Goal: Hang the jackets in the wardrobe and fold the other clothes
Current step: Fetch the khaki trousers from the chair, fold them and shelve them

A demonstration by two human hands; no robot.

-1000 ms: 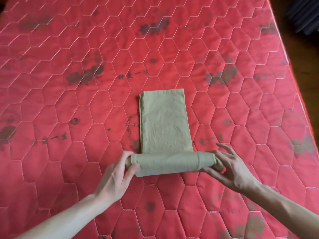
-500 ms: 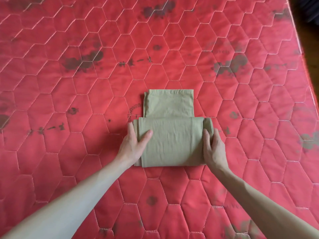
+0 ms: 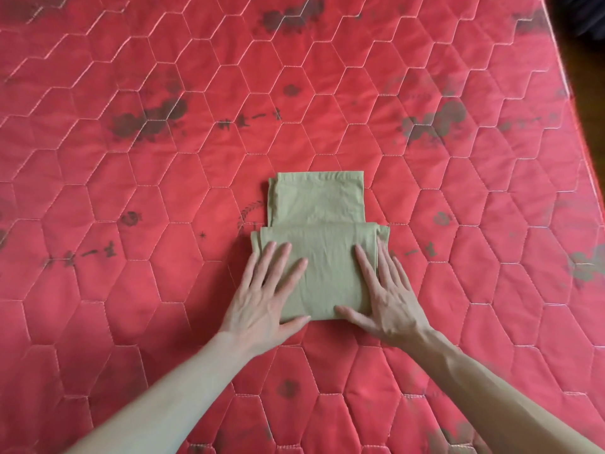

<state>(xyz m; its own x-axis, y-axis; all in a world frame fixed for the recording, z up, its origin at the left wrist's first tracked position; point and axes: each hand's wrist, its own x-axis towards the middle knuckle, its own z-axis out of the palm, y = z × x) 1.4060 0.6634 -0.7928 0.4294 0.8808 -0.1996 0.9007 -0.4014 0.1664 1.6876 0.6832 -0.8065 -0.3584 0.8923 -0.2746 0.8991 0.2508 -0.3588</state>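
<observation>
An olive-green garment lies folded in the middle of the red quilted mattress. Its near part is folded over into a wider flat band, and a narrower strip sticks out beyond it. My left hand lies flat on the band's left side, fingers spread and straight. My right hand lies flat on the band's right side, thumb along the near edge. Both palms press the cloth down. No jacket or wardrobe is in view.
The mattress has a hexagon stitch pattern with dark stains scattered over it. Its right edge runs down the right of the frame, with dark floor beyond it.
The near end of the garment was lifted as a roll, folded away from me onto the rest, then laid flat. Both hands let go of its ends and now press on top.
</observation>
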